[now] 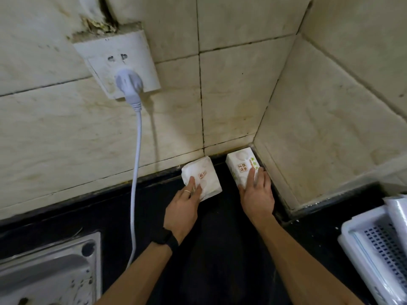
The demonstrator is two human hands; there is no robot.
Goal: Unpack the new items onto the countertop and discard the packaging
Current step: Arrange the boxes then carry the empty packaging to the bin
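Observation:
Two white tissue packs lie on the black countertop by the tiled wall corner. The left pack sits against the back wall, and my left hand rests on its near end with fingers extended over it. The right pack, printed with green leaves and a brown label, is tucked into the corner. My right hand lies on its near end, fingers spread flat along the top. A black band is on my left wrist.
A white plug and cord hang from a wall socket down across the counter at left. A steel sink is at bottom left. A white plastic basket stands at right. Tiled walls close the corner.

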